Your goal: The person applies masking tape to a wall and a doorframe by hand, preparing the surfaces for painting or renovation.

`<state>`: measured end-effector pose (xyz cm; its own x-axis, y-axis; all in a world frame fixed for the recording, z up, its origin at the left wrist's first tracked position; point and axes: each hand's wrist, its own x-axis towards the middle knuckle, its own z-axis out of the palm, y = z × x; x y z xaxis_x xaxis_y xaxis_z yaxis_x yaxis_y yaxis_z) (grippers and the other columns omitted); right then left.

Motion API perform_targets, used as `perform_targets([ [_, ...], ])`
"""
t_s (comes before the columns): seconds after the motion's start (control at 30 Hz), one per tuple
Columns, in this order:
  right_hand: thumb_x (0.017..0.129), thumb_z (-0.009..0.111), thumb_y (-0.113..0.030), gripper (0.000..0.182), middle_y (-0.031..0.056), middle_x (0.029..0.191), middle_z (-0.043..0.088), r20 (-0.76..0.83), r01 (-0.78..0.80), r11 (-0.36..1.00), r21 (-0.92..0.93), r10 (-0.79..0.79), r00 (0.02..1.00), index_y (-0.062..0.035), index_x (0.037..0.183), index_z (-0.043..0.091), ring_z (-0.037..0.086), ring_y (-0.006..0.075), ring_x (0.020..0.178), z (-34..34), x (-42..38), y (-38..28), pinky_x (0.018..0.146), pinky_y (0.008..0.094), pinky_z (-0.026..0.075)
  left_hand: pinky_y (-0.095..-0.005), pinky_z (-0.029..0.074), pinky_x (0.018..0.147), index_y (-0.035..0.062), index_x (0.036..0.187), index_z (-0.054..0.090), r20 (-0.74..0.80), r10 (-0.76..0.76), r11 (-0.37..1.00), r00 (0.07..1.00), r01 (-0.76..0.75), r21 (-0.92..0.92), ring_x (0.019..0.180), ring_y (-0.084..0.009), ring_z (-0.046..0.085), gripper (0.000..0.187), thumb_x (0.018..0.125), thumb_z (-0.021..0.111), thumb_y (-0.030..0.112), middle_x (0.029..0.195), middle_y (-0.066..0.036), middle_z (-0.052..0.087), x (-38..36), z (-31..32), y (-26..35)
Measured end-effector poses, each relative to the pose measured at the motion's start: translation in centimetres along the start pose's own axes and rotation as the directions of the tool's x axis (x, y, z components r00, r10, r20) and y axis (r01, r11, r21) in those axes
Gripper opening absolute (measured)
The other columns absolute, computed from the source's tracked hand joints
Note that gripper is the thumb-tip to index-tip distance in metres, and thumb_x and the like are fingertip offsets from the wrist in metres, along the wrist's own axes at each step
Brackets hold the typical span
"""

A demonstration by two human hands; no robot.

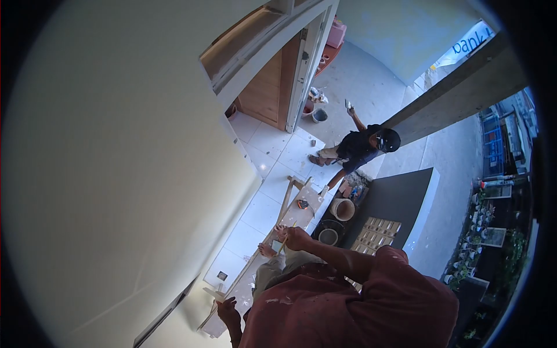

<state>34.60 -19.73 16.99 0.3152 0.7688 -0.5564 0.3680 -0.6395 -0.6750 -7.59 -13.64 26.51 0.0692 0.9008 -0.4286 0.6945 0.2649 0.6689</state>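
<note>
Pale wall (116,162), white tiled floor (264,174), wooden door (270,87).

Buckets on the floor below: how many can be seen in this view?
3. A tan bucket and a dark bucket stand side by side near the ladder; a grey bucket stands by the door. Others may be hidden behind the person's body.

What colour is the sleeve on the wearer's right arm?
Dark red sleeve, flecked with pale paint; head view.

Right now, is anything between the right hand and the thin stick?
Nothing visible does: the right hand has its grip closed on the thin stick, next to the person's bare foot on the wooden ladder.
</note>
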Motion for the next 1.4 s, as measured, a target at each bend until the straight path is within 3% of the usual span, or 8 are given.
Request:
perform_targets([
  [0.23, 0.089, 0.070, -0.033, 0.043, 0.0272, 0.107, 0.073, 0.216, -0.096, 0.983, -0.154, 0.128, 0.968, -0.0006, 0.117, 0.071, 0.071, 0.0428, 0.104, 0.5, -2.5, 0.3, 0.091, 0.0503, 0.055, -0.0434, 0.057, 0.086, 0.0032, 0.098, 0.081, -0.009, -0.079, 0.861, 0.997, 0.073, 0.503, 0.080, -0.0371, 0.070, 0.028, 0.075, 0.070, 0.014, 0.075, -0.020, 0.070, -5.7, -0.1, -3.5],
  [0.53, 0.089, 0.071, -0.036, 0.042, 0.0260, 0.109, 0.073, 0.123, -0.143, 0.972, -0.188, 0.167, 0.978, -0.0036, 0.116, 0.073, 0.071, 0.0419, 0.106, 4.2, -7.2, -2.0, 0.094, 0.0498, 0.055, -0.0376, 0.055, 0.069, -0.0009, 0.096, 0.081, 0.285, -0.203, 0.979, 0.937, 0.191, 0.070, 0.067, -0.0252, 0.071, 0.029, 0.086, 0.072, 0.025, 0.074, -0.016, 0.075, -4.3, -0.8, -12.4],
  [0.93, 0.076, 0.075, -0.027, 0.053, 0.0234, 0.115, 0.073, 0.144, -0.170, 0.917, -0.361, 0.235, 0.961, -0.0057, 0.124, 0.070, 0.070, 0.0387, 0.111, 15.0, -13.9, -6.4, 0.097, 0.0491, 0.054, -0.0282, 0.050, 0.053, -0.0064, 0.094, 0.078, 0.185, -0.429, 0.811, 0.884, 0.467, -0.352, 0.059, -0.0187, 0.069, 0.020, 0.084, 0.070, 0.008, 0.074, -0.014, 0.075, -1.8, -9.6, -31.5],
  [0.97, 0.078, 0.075, -0.029, 0.052, 0.0233, 0.112, 0.074, 0.118, -0.161, 0.922, -0.352, 0.214, 0.970, -0.0057, 0.124, 0.070, 0.071, 0.0390, 0.108, 15.8, -14.4, -6.3, 0.095, 0.0492, 0.055, -0.0279, 0.051, 0.053, -0.0034, 0.098, 0.079, 0.321, 0.010, 0.975, 0.947, -0.081, 0.208, 0.059, -0.0194, 0.069, 0.020, 0.089, 0.064, 0.006, 0.074, -0.012, 0.074, -1.5, -11.0, -33.0],
  [1.03, 0.080, 0.075, -0.033, 0.050, 0.0229, 0.107, 0.075, 0.058, -0.106, 0.930, -0.351, 0.134, 0.989, -0.0056, 0.122, 0.071, 0.072, 0.0396, 0.103, 17.9, -15.1, -5.0, 0.092, 0.0491, 0.056, -0.0276, 0.054, 0.055, 0.0016, 0.101, 0.080, 0.407, 0.093, 0.941, 0.909, -0.214, 0.263, 0.062, -0.0185, 0.071, 0.026, 0.095, 0.055, 0.007, 0.077, -0.011, 0.075, -1.3, -12.9, -33.9],
  [1.1, 0.077, 0.069, -0.020, 0.035, 0.0229, 0.105, 0.074, -0.002, -0.092, 0.925, -0.369, 0.098, 0.995, -0.0057, 0.108, 0.071, 0.072, 0.0406, 0.101, 18.7, -16.0, -6.1, 0.086, 0.0504, 0.057, -0.0404, 0.053, 0.074, 0.0189, 0.117, 0.079, 0.524, 0.264, 0.588, 0.810, -0.566, 0.579, 0.075, -0.0213, 0.075, 0.031, 0.091, 0.068, 0.030, 0.083, -0.003, 0.078, 0.1, -14.2, -36.2],
  [1.23, 0.082, 0.071, -0.027, 0.041, 0.0226, 0.109, 0.074, 0.066, -0.071, 0.937, -0.342, 0.100, 0.993, -0.0052, 0.117, 0.070, 0.072, 0.0399, 0.105, 20.3, -16.7, -4.4, 0.090, 0.0494, 0.056, -0.0422, 0.051, 0.076, 0.0237, 0.117, 0.078, 0.468, 0.027, 0.948, 0.883, -0.172, 0.269, 0.081, -0.0222, 0.075, 0.029, 0.092, 0.066, 0.030, 0.087, -0.006, 0.079, 1.6, -13.4, -38.7],
  [1.4, 0.091, 0.067, -0.022, 0.042, 0.0221, 0.116, 0.073, 0.183, -0.016, 0.897, -0.442, 0.107, 0.977, -0.0046, 0.129, 0.064, 0.070, 0.0381, 0.110, 19.1, -17.8, -10.3, 0.093, 0.0477, 0.055, -0.0314, 0.052, 0.055, -0.0016, 0.100, 0.078, 0.450, 0.052, 0.990, 0.891, -0.106, 0.096, 0.063, -0.0200, 0.070, 0.018, 0.092, 0.064, 0.007, 0.081, -0.012, 0.074, 3.9, -11.9, -37.2],
])
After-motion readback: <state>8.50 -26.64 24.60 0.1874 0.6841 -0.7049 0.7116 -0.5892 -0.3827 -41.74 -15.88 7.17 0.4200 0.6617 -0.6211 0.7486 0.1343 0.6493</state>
